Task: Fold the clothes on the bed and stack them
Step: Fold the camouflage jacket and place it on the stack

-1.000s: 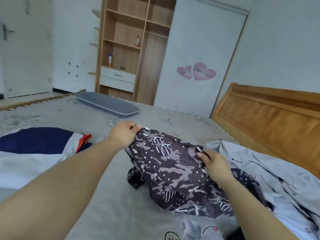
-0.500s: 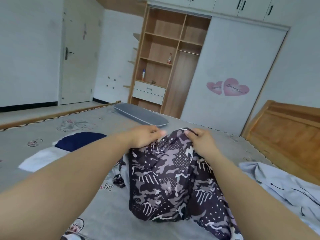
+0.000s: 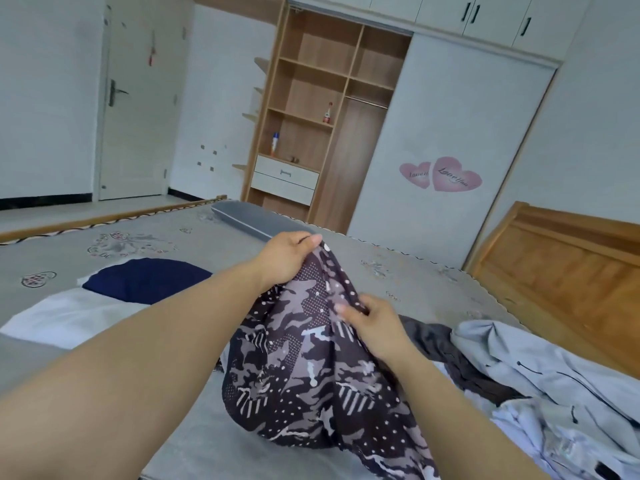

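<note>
A dark camouflage-print garment (image 3: 311,386) hangs lifted above the grey bed (image 3: 145,244). My left hand (image 3: 287,256) pinches its top edge, raised high. Lower down, my right hand (image 3: 372,323) grips the same edge, fingers curled into the fabric. The garment's lower part bunches on the mattress. A navy and white garment (image 3: 114,296) lies flat at the left. A pale blue garment (image 3: 554,386) is heaped at the right, with a dark grey piece (image 3: 446,351) beside it.
A grey pillow (image 3: 256,221) lies at the far edge of the bed. The wooden headboard (image 3: 561,261) runs along the right. Behind stand an open wooden wardrobe (image 3: 322,109) with bottles and a white sliding door (image 3: 446,133).
My left hand has lifted the garment's top edge higher. My right hand has slid down the edge, away from the left hand. The view has tilted upward and to the left.
</note>
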